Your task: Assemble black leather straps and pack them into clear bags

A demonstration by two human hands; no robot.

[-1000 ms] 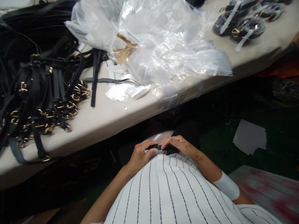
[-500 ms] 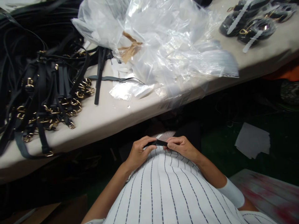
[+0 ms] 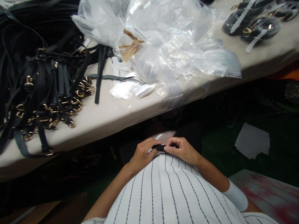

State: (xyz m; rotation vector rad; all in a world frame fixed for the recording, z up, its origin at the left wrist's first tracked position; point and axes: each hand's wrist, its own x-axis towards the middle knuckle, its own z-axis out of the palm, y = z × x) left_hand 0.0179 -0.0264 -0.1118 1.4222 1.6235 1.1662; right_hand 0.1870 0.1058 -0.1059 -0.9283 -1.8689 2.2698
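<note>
Close to my waist, a short black strap [image 3: 160, 148] is pinched between both hands. My left hand [image 3: 144, 153] grips its left end with thumb and fingers. On the other end, my right hand [image 3: 182, 150] is closed with its thumb on top. My fingers cover much of the strap, so its full shape is hidden. At the left of the table lies a large heap of black straps with gold buckles [image 3: 52, 102]. A loose black strap [image 3: 100, 81] lies apart near the heap's right side.
Clear plastic bags [image 3: 173, 46] are piled on the cloth-covered table [image 3: 100, 121], with a torn brown paper piece [image 3: 131, 49] among them. Wrapped black strap coils [image 3: 260, 29] sit at the far right. White sheet [image 3: 253, 140] lies on the dark green floor.
My hands have drawn closer together on the strap, and the right thumb has moved over its end. The strap now sits slightly lower. The table things look unchanged.
</note>
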